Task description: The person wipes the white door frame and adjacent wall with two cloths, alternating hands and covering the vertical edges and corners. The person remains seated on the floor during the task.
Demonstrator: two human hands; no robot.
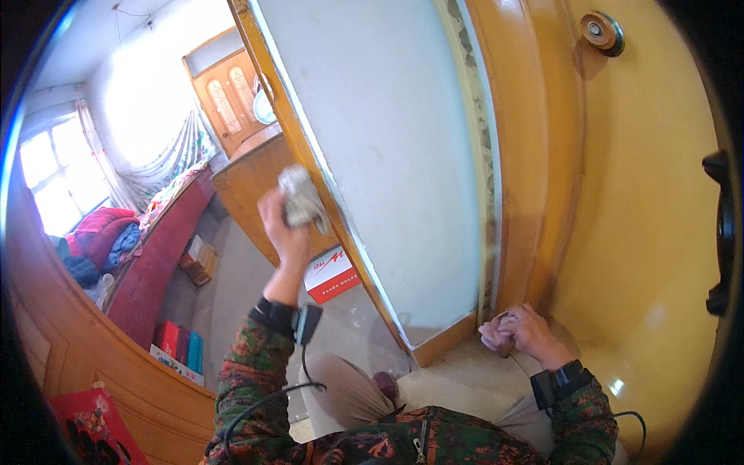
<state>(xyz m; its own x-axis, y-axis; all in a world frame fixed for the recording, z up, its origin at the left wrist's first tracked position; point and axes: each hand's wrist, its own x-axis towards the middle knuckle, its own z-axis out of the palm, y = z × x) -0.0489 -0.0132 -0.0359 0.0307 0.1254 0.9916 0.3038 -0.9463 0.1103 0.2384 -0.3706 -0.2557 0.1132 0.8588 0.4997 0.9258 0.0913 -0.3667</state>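
My left hand (280,232) is raised and closed on a crumpled grey-white cloth (299,190). This cloth lies at the wooden door frame (329,203) on the left side of a pale wall section (387,139); the hand and cloth are slightly blurred. Low on the right, my right hand (536,333) grips a bunched pinkish cloth (493,333). It is close to the foot of the second wooden frame (518,263), beside the yellow door (620,256). Whether the pinkish cloth touches the frame, I cannot tell.
A round knob (597,31) sticks out of the yellow door. Through the doorway stand a wooden cabinet (248,194), a red-and-white box (332,275) on the floor and a long red-sided bed platform (155,271) with bedding. Another wooden door leaf (101,341) is at lower left.
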